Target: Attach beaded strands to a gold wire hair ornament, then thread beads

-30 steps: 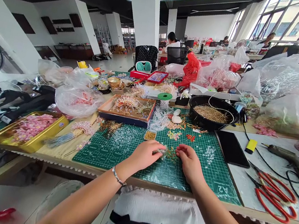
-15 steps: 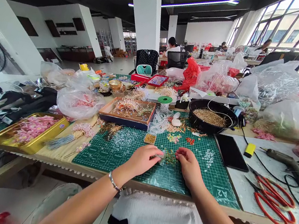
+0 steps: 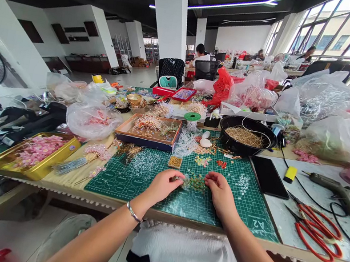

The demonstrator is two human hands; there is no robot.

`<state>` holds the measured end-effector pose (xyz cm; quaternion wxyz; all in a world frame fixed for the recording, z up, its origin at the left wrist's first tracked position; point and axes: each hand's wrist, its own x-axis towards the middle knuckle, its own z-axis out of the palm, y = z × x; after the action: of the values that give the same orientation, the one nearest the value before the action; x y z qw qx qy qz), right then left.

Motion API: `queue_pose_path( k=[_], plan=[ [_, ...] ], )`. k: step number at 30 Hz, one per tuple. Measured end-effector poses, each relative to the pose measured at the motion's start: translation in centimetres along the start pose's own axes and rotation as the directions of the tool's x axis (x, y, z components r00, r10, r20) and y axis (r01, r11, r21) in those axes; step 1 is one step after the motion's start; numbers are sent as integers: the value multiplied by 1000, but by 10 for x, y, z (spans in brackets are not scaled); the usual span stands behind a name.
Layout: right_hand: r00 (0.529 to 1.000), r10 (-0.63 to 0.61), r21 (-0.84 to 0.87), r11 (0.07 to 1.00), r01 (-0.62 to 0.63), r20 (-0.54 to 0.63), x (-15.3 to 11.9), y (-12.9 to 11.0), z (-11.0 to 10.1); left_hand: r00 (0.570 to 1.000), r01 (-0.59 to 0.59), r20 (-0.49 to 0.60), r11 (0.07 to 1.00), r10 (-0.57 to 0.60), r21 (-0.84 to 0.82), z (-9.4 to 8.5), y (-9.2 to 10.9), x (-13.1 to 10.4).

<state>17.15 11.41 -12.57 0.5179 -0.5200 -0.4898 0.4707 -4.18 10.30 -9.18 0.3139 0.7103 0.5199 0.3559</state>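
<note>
My left hand (image 3: 165, 186) is closed, thumb against fingers, on what looks like a small clear plastic bag (image 3: 186, 181). Just right of the bag lies a loose heap of small green and reddish beads (image 3: 199, 182) on the green cutting mat (image 3: 235, 214). At the right edge of this heap is my right hand (image 3: 218, 193), its fingers curled and the tips close together. Whether anything is between them is too small to see. Behind the hands stand a little square box of gold beads (image 3: 175, 161), some pale yellow-pink pieces (image 3: 202, 160) and a few red ones (image 3: 221, 163).
Clear beads (image 3: 145, 162) are scattered on the mat's left. To the right lie a black phone (image 3: 269, 177), red-handled pliers (image 3: 319, 235) and a glue gun (image 3: 337, 191). A cardboard tray (image 3: 146, 141) and a black bowl (image 3: 246, 150) stand behind. A gold tray of pink flowers (image 3: 54, 164) is at left.
My left hand has shifted slightly left with the clear bag, away from the bead heap, so more of the heap shows. My right hand has hardly moved.
</note>
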Motion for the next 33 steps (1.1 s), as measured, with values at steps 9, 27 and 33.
queue_pose_path(
  k=[9, 27, 33],
  plan=[
    [994, -81, -2, 997, 81, -76, -9, -11, -1, 984, 148, -16, 860, -178, -488, 6, -2, -2],
    [926, 279, -68, 960, -271, 255, -6, -55, 11, 1000, -18, 4, 983, 19, -182, 12, 19, 8],
    [999, 39, -174, 984, -36, 12, 0, -32, -12, 988, -122, 103, 987, 112, 101, 8, 25, 21]
  ],
)
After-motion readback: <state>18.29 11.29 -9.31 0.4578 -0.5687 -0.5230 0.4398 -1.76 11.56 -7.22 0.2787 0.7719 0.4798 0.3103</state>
